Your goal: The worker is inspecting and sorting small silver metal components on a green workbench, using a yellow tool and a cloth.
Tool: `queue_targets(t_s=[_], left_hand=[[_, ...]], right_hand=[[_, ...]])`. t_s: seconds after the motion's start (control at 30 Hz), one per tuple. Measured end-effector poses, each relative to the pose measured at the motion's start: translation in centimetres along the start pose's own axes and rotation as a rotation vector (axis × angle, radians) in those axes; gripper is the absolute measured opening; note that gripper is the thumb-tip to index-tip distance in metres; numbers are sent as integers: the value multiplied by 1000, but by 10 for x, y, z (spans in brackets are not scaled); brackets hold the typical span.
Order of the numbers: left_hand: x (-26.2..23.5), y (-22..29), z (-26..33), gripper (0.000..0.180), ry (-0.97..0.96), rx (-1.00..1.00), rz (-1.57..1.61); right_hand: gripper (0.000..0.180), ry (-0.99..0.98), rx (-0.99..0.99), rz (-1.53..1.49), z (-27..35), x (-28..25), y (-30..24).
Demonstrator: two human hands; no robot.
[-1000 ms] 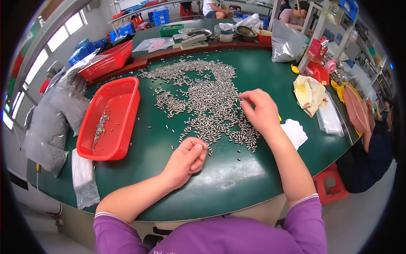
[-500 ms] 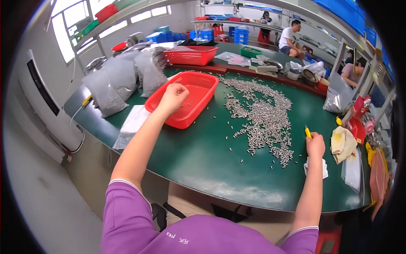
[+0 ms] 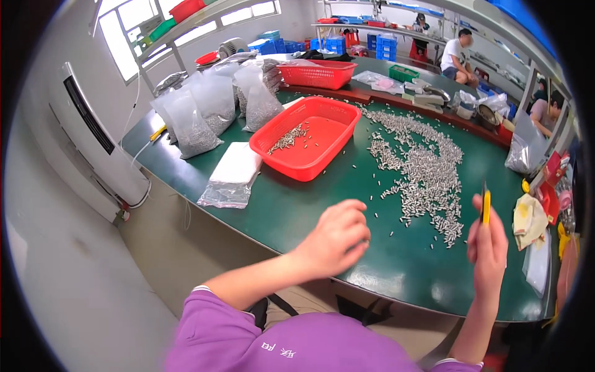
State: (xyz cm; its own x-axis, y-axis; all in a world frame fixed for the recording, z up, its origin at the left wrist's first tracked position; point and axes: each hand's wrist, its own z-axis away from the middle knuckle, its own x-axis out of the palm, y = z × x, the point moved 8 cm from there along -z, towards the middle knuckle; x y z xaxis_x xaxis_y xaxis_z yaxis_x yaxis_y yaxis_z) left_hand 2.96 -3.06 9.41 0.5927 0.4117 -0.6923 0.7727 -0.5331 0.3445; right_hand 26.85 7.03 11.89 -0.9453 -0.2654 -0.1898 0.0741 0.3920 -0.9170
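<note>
Left hand (image 3: 334,239) loosely curled, grip unclear; right hand (image 3: 489,245) pinching yellow tool (image 3: 486,206). Best kept near pins (image 3: 424,170), right of tray (image 3: 308,137).

The small cylindrical metal pins (image 3: 427,173) look bright and polished on the smooth, faintly glossy dark green counter (image 3: 322,198). The shallow red plastic basket (image 3: 307,139) has a perforated, slightly shiny wall. Far left, clear plastic bags (image 3: 192,121) are thin, crinkled and glossy.
</note>
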Motion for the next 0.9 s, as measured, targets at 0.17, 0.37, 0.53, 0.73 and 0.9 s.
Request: queue_targets(t_s=[0.17, 0.37, 0.53, 0.73, 0.9], left_hand=[[41, 0, 27, 18, -174, -146, 95], [62, -9, 28, 23, -311, -227, 110], [61, -4, 33, 24, -305, -215, 84], [60, 1, 32, 22, -263, -283, 70], [68, 3, 31, 23, -255, -285, 48]], right_hand=[[45, -451, 327, 188, 113, 61, 24], [59, -416, 348, 326, 140, 81, 67], [62, -421, 134, 427, 131, 94, 50], [63, -414, 60, 555, 126, 104, 44], [64, -409, 64, 637, 124, 104, 44]])
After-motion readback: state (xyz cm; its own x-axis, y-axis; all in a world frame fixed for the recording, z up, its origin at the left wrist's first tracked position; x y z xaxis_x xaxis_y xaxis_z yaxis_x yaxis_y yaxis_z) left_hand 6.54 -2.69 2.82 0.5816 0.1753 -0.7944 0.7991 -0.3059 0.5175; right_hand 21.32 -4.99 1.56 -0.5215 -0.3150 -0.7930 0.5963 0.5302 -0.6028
